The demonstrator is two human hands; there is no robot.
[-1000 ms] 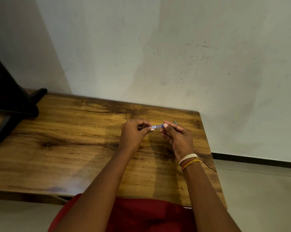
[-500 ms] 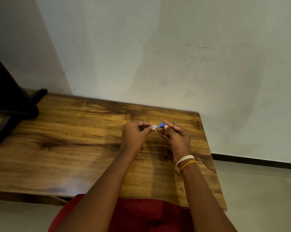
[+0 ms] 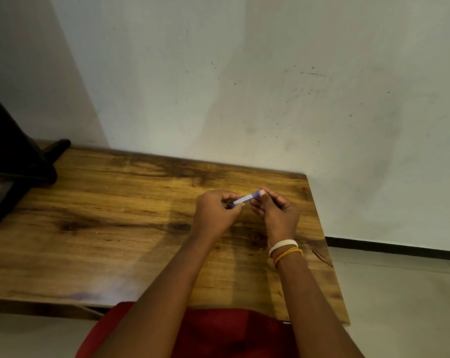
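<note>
A small blue pen-like object with a white label (image 3: 246, 198) is held between both hands above the right part of the wooden table (image 3: 102, 228). My left hand (image 3: 216, 211) pinches its lower left end with curled fingers. My right hand (image 3: 278, 211), with white and yellow bands at the wrist, holds the upper right end, thumb tip pressed against it. The object tilts up toward the right. Both of its ends are hidden by fingers.
A black stand (image 3: 14, 164) occupies the table's far left. A pale wall (image 3: 270, 86) rises right behind the table. The table's right edge drops to a tiled floor (image 3: 404, 306). Red clothing (image 3: 218, 334) shows below my arms.
Both hands have kept hold of the blue object. It has tilted a little more upward on the right, and my right thumb now covers its end.
</note>
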